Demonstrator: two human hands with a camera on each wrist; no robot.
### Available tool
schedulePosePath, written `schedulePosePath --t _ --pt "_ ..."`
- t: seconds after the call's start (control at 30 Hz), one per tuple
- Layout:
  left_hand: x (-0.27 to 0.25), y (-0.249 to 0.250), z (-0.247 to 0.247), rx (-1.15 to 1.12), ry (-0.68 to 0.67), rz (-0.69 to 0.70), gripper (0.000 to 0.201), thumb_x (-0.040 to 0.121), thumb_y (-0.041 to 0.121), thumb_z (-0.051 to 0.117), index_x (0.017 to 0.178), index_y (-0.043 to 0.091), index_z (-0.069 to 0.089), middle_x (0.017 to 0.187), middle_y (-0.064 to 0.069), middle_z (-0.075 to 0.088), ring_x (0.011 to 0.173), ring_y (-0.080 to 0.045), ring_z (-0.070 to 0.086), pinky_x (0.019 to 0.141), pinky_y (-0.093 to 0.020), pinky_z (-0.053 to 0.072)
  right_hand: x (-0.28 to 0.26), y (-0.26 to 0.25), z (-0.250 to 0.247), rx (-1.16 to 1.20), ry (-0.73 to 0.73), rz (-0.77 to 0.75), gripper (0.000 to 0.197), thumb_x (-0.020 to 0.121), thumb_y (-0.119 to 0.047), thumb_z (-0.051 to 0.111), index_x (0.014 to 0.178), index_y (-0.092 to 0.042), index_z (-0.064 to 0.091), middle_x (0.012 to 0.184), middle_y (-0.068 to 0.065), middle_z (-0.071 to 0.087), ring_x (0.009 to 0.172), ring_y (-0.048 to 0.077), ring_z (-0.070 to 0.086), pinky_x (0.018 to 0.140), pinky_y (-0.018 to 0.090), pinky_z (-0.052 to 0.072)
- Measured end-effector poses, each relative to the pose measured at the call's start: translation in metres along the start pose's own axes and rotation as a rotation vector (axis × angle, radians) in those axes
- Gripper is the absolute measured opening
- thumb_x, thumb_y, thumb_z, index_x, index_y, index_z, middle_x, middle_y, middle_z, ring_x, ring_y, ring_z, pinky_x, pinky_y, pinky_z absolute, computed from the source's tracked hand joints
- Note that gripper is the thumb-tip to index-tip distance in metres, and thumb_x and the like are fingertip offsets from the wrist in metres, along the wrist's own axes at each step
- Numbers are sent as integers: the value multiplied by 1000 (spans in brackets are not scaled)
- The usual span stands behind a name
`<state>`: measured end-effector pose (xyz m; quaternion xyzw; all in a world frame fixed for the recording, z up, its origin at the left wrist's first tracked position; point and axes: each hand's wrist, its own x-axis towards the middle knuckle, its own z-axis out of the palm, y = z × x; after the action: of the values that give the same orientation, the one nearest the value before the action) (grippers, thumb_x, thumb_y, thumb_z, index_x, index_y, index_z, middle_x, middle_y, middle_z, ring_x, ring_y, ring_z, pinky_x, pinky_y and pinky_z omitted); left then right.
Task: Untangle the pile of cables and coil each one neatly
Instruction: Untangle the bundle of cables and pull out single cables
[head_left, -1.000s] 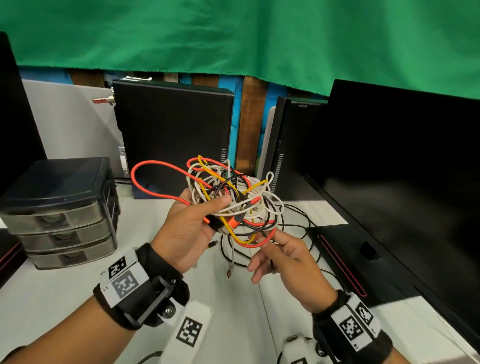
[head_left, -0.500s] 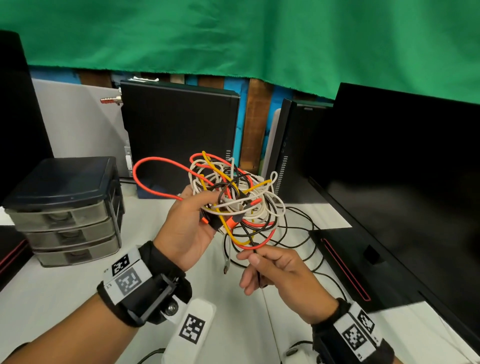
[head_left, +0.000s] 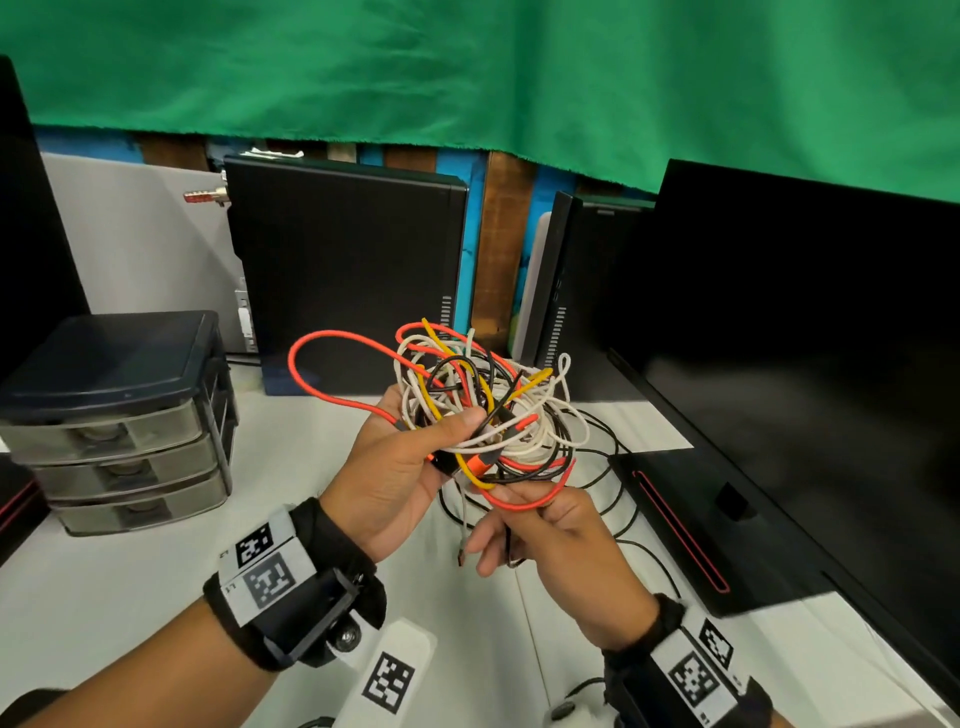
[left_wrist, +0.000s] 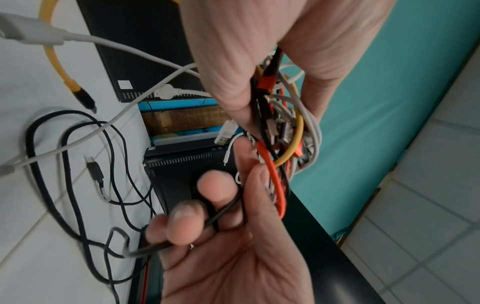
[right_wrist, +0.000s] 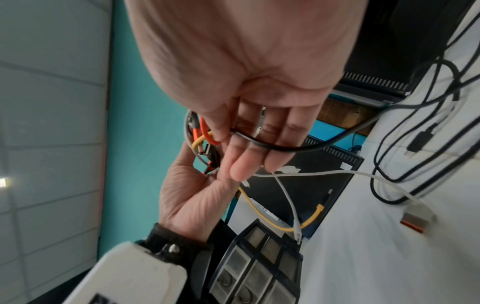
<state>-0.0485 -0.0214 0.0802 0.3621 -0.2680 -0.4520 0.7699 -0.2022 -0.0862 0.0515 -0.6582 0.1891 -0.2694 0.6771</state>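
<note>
Left hand clamps the cable tangle up off the white table, thumb curled over the front, fingers wrapped behind. The bundle mixes orange, yellow, white and black leads, with one big orange loop sticking out to the left.

Right hand sits just under the bundle, touching its bottom orange strand. Fingers are curled, a thin black cable running across them and held against the fingertips. That lead trails down to more black cable lying loose on the table near the monitor base.

Nothing is coiled yet; I'm still picking a first lead to free.

Risks as I see them:
- Pulling the black lead straight down probably cinches the knot, since it threads through the white and yellow loops.
- The black one may continue into the slack on the table, but I can't tell which strand it is. Wrong guess = dragging the whole table pile.
- Several plugs sit inside the clump; a connector snagging a loop stops the pull dead, and forcing it stresses the plug.
- A tight left grip pins the strands I'm trying to slide. Too loose, and the bundle drops.
- A white USB plug dangles free and could catch.
</note>
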Motion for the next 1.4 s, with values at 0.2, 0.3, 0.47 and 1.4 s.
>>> schedulePosePath --t 0.2,0.3,0.47,1.4 --pt "0 2 -1 56 16 9 64 68 6 72 130 9 57 116 -12 73 103 -28 72 84 -38 61 -1 -4 -6 -288 10 -36 24 100 -13 56 90 0 75 82 15 75 67 21 66 66 28 52" --pt "2 6 -3 142 62 41 59 72 1 73 127 12 55 112 -11 75 102 -29 73 83 -43 61 -5 -19 -20 -673 -115 6 22 98 -30 62 92 -17 78 88 2 75 78 15 64 78 35 52" --pt "5 5 -8 464 94 199 60 73 -12 78 118 19 53 105 0 75 99 -18 73 85 -37 58 -14 -56 -29 -604 324 -324 28 89 -28 72 63 -17 69 58 3 60 50 1 45 52 13 36" --pt "10 -13 -28 1097 -31 207 56 78 -1 78 114 30 48 103 17 67 92 11 64 70 -7 53 28 -91 -41 -1542 667 -523 20 78 -23 69 66 -18 55 61 -3 53 50 25 51 48 29 45"
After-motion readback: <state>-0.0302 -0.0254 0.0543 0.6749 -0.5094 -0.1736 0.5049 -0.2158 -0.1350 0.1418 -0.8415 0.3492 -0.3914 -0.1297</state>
